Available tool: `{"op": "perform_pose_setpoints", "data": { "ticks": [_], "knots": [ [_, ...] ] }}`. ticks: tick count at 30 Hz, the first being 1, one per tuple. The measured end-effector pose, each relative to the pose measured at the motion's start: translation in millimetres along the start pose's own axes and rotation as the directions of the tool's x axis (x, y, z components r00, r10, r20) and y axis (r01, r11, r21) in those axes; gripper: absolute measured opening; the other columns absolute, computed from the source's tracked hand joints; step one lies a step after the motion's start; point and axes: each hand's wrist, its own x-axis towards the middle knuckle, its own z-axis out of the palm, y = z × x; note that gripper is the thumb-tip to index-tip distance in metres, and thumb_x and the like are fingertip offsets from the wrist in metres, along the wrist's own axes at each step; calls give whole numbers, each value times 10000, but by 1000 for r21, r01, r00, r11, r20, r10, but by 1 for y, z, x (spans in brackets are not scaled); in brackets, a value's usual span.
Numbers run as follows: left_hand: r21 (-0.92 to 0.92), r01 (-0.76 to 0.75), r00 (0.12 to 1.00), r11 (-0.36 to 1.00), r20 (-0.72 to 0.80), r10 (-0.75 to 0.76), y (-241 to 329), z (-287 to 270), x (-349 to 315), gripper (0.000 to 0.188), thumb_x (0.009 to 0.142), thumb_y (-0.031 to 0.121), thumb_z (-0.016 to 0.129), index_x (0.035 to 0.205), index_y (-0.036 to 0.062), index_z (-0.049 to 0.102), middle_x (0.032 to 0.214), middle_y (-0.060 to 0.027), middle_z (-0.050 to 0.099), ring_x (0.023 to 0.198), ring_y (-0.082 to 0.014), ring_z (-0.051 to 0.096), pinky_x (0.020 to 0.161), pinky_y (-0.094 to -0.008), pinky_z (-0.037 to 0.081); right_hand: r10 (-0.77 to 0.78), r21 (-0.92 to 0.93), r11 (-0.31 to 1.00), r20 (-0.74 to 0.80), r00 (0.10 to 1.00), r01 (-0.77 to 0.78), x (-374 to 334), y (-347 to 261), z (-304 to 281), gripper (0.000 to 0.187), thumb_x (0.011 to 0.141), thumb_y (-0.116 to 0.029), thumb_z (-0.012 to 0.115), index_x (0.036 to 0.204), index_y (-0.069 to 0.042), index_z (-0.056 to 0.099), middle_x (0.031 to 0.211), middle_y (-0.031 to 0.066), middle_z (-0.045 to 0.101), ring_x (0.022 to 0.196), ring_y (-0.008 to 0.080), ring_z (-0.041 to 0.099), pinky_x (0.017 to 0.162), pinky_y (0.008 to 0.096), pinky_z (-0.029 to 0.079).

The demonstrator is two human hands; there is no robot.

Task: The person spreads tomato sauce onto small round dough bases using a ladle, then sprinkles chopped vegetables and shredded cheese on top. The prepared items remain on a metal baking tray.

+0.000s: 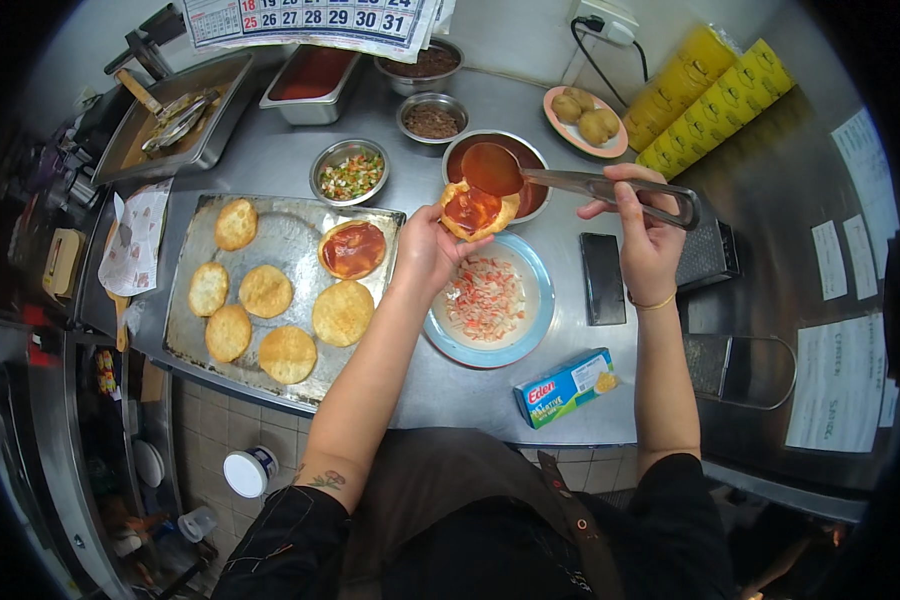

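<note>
My left hand [432,250] holds up a small round flatbread [473,210] with red sauce spread over its top. In my right hand [650,240] is the handle of a metal ladle [580,182]; its bowl, coated with red sauce, hangs just above the flatbread. Behind them stands a metal bowl of red sauce [537,207]. A blue-rimmed plate [542,318] of shredded white and orange-red food lies below my left hand. To the left, a worn metal baking tray [195,335] carries several plain golden flatbreads [266,291] and one sauced flatbread [353,250].
Bowls of diced vegetables [350,175] and minced brown food [432,121] stand behind, near a sauce pan [312,85]. A black phone-like slab [602,280], a blue box [567,388] and box graters [710,250] lie right. Potato-like rounds [597,125] fill a plate.
</note>
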Motion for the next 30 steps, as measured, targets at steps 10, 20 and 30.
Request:
{"op": "perform_pose_setpoints", "data": {
  "ticks": [10,20,30],
  "knots": [
    [155,114,993,981,-41,-109,8,-7,-1,442,895,197,243,1207,-97,353,1152,-247,527,1011,-338,579,731,-444,554,83,50,995,-17,996,-82,7,4,-17,184,913,-99,486,1023,39,539,945,109,603,681,178,634,643,274,517],
    [365,236,966,901,17,-260,26,-12,0,427,897,212,271,1185,-68,418,1021,-183,615,857,-264,647,620,-376,579,169,159,972,21,985,-170,16,14,-54,208,916,-150,491,1035,17,529,921,106,595,677,186,628,645,292,519],
    [265,-94,995,960,64,80,9,0,-6,405,917,174,299,1246,-50,374,1157,-184,539,1005,-259,590,793,-367,539,284,275,934,-186,941,-227,-15,30,-45,196,929,-138,459,1042,16,503,818,107,597,649,187,628,628,292,522]
  ]
}}
